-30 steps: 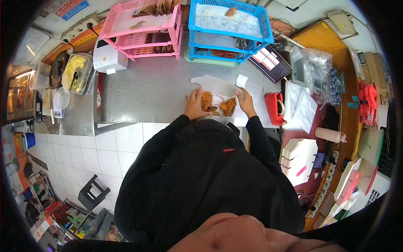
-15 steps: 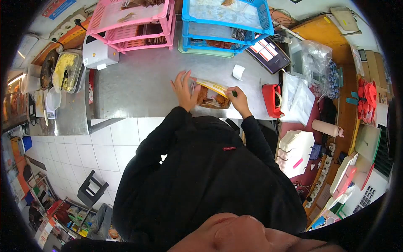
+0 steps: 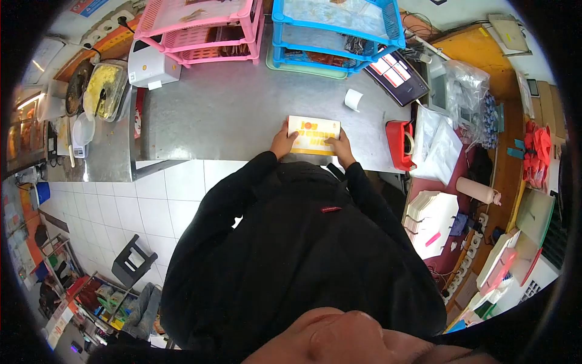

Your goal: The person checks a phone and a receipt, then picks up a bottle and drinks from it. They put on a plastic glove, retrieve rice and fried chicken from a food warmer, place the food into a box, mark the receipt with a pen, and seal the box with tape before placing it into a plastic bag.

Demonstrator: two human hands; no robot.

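Observation:
A white food box [image 3: 314,134] with yellow and orange lettering sits at the front edge of the metal table [image 3: 218,115], its lid closed. My left hand [image 3: 284,141] grips the box's left side, the thumb resting on the lid. On the opposite side my right hand [image 3: 341,147] holds the box, its thumb on top as well. What lies inside the box is hidden by the lid. A small curled slip of white paper [image 3: 353,100] lies on the table beyond my right hand.
Pink stacked trays [image 3: 209,51] and blue stacked trays [image 3: 336,45] stand at the back. A tablet [image 3: 397,76] leans at the back right. To the right are a red tape dispenser [image 3: 400,145] and white bags [image 3: 431,145]. A white printer [image 3: 153,65] stands back left.
The box's lid has come down over the fried food that showed inside. My left hand has moved from the raised lid to the box's left side. The view has shifted slightly.

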